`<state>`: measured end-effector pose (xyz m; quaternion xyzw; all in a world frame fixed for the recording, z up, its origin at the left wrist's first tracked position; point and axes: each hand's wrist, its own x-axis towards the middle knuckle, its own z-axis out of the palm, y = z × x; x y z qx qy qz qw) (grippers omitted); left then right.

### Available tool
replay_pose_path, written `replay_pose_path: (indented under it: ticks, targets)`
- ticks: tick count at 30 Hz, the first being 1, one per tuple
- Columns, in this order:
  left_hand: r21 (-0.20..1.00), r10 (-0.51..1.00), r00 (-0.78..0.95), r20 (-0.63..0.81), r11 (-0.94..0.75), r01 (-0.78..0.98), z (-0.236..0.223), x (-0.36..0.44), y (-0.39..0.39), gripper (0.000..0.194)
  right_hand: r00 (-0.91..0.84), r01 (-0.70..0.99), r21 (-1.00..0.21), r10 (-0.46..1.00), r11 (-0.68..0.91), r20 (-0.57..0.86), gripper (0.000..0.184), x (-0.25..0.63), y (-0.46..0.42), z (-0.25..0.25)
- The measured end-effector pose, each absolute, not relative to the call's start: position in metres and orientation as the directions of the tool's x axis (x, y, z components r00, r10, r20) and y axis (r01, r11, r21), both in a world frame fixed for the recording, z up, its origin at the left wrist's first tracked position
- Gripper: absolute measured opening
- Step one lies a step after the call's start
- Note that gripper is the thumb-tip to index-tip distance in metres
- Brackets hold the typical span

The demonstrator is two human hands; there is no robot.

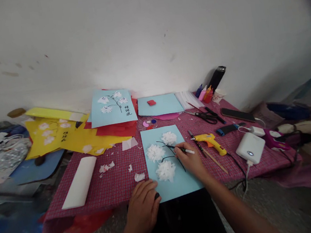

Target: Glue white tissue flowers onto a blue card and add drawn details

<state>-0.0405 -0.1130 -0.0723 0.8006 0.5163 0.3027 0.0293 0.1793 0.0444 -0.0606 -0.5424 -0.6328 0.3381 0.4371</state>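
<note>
A light blue sheet of paper [165,193] lies at the table's front edge, with several white crinkled paper flowers [166,171] stuck on it and thin black stems drawn between them. My right hand [191,161] grips a black-and-white marker pen [187,150], its tip pointing left onto the stems near the upper flowers. At the sheet's lower left corner rests my left hand [143,205], fingers curled, with a small black pen cap [156,196] between thumb and fingers.
A finished flower picture [98,114] tops a stack at the back left. Right of the sheet lie a yellow glue gun [211,143], scissors [205,116], a box cutter [227,129], a phone [237,114] and a white power bank [250,148] with cables. A white paper roll [80,182] lies left.
</note>
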Motion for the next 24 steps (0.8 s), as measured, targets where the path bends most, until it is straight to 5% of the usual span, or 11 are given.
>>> replay_pose_path:
  ticks: [24]
  targets:
    - [0.362,0.849,0.29,0.442,-0.464,0.808,-0.0738,-0.0406,-0.114,0.017,-0.002,0.342,-0.923,0.983,0.175,0.185,0.017,0.1804,0.0433,-0.0589]
